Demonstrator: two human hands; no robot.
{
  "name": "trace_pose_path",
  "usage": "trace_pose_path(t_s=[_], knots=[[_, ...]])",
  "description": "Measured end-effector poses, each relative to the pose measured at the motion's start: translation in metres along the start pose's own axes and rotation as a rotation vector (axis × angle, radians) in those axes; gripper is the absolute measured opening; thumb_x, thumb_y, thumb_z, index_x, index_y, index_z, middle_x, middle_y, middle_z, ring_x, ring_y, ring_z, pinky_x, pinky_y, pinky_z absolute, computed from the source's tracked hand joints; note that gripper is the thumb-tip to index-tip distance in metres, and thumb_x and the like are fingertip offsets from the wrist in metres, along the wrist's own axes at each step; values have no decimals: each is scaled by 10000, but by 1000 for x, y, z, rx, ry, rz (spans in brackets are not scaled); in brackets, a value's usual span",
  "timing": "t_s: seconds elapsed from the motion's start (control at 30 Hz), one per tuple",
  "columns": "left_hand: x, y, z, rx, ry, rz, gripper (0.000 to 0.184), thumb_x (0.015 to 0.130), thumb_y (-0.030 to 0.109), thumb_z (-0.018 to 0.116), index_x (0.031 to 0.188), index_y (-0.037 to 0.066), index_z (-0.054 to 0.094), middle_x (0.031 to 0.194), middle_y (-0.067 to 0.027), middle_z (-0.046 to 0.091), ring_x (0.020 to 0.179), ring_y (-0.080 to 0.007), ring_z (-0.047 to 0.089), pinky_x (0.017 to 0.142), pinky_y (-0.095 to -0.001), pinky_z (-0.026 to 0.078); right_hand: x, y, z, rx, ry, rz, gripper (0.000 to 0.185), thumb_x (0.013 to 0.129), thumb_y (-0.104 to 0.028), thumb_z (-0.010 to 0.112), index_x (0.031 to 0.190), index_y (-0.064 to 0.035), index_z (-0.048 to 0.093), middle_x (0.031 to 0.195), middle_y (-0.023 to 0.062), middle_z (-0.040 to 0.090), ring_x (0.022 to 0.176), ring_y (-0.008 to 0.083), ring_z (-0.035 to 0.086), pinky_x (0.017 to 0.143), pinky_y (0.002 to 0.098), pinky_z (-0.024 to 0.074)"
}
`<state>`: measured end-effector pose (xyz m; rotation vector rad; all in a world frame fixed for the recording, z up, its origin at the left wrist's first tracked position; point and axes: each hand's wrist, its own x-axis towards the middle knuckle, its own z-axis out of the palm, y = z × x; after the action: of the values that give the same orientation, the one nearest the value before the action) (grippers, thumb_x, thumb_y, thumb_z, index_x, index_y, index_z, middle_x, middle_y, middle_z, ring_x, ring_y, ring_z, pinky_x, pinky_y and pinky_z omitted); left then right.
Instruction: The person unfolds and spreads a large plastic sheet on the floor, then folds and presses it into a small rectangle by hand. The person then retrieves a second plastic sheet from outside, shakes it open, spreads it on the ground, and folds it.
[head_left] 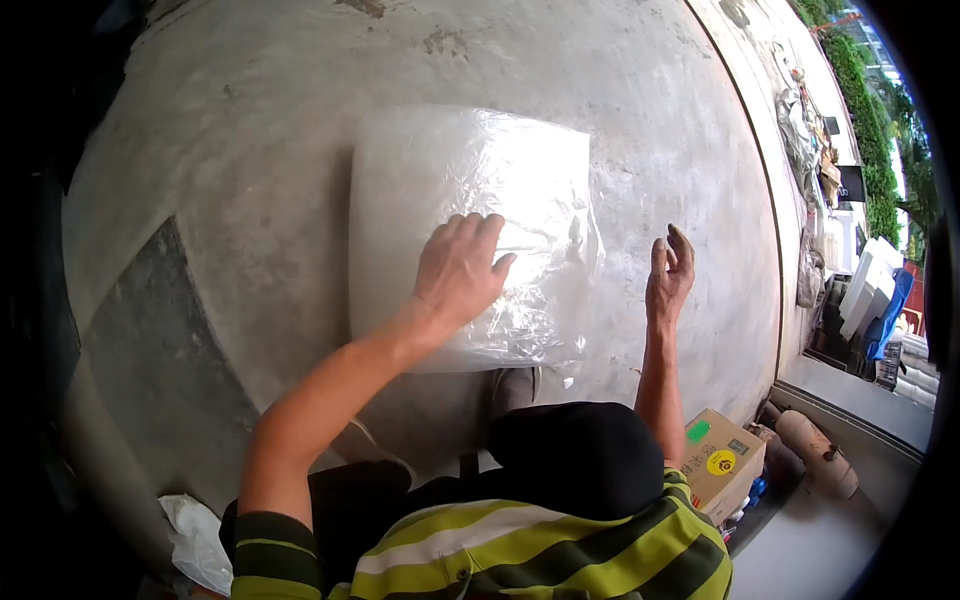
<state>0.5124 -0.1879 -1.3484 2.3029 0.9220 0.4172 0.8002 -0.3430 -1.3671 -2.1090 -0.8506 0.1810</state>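
Observation:
A large, whitish block-like bundle wrapped in clear, shiny plastic [400,200] lies on the concrete floor in front of my knees. Its right side has loose, wrinkled film that catches the light. My left hand [462,262] is flat over the middle of the plastic, palm down, with the thumb apart from the fingers. To the right of the bundle, my right hand [671,272] is raised in the air, apart from the plastic. Its fingers are slightly bent and nothing shows between them. What the wrapping contains cannot be made out.
Grey concrete floor [270,110] surrounds the bundle, with a darker patch [150,330] at left. A cardboard box [718,462] stands near my right knee, beside a tan cylinder [815,452]. A white plastic bag [195,540] lies at lower left. Assorted items line the right edge.

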Motion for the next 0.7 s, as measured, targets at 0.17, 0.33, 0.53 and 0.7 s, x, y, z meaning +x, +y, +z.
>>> trace_pose_path(t_s=[0.17, 0.33, 0.53, 0.7], knots=[[-36, -73, -6, 416, -151, -153, 820, 759, 576, 674, 1434, 189, 414, 1514, -161, 264, 1415, -382, 172, 1107, -650, 154, 8, -56, 90, -463, -364, -487, 697, 844, -444, 671, 1430, -156, 428, 1522, 174, 282, 1410, 406, 226, 1119, 596, 187], [-38, -76, 27, 431, -232, -130, 955, 689, 745, 599, 1499, 348, 289, 1607, -78, 90, 1467, -375, 19, 1075, -737, 51, 30, -44, 160, -711, -516, -642, 792, 838, -670, 510, 1479, -234, 346, 1565, 154, 218, 1442, 406, 146, 1116, 663, 99], [-33, -101, 66, 446, -318, -70, 923, 689, 766, 563, 1488, 392, 292, 1596, -65, 135, 1460, -380, 54, 1023, -789, 79, 17, 8, 187, -693, -547, -572, 808, 837, -676, 494, 1479, -206, 356, 1549, 193, 238, 1426, 439, 171, 1100, 669, 109], [-25, -119, 89, 454, -334, -63, 872, 718, 786, 510, 1476, 397, 322, 1594, -77, 114, 1446, -416, 69, 989, -808, 104, 18, 27, 201, -636, -509, -572, 768, 815, -657, 542, 1430, -207, 449, 1538, 184, 266, 1420, 442, 182, 1085, 686, 126]])
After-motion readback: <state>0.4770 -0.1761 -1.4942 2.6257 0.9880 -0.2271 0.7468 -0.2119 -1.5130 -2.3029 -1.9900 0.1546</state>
